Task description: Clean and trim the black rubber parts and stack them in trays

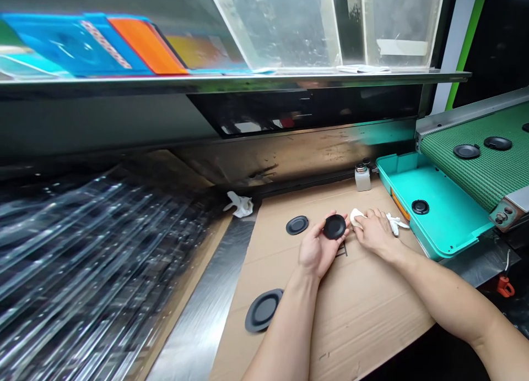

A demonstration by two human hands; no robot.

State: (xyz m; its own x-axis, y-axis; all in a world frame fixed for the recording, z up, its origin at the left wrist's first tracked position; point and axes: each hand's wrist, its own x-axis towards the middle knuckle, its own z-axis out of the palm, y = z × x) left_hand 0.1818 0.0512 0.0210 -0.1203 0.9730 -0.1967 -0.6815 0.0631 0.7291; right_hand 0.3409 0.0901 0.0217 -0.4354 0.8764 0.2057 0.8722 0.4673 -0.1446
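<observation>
Now, black disc (pixel 334 227) cupped in curled fingers of left hand (pixel 314 253), just beside white cloth (pixel 357 217) under pressed-together fingers of right hand (pixel 375 233).

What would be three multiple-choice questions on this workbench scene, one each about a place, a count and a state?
1. Where does the dispensing bottle stand?
A) On the green conveyor belt
B) In the teal tray
C) On the cardboard, beside the tray

2. How many black discs lie in the tray?
A) Three
B) One
C) None

3. What is the left hand doing?
A) Holding a black disc
B) Gripping the bottle
C) Resting empty

Answers:
1 C, the bottle stands by the tray's corner.
2 B, a single disc lies there.
3 A, the disc sits against its palm.
</observation>
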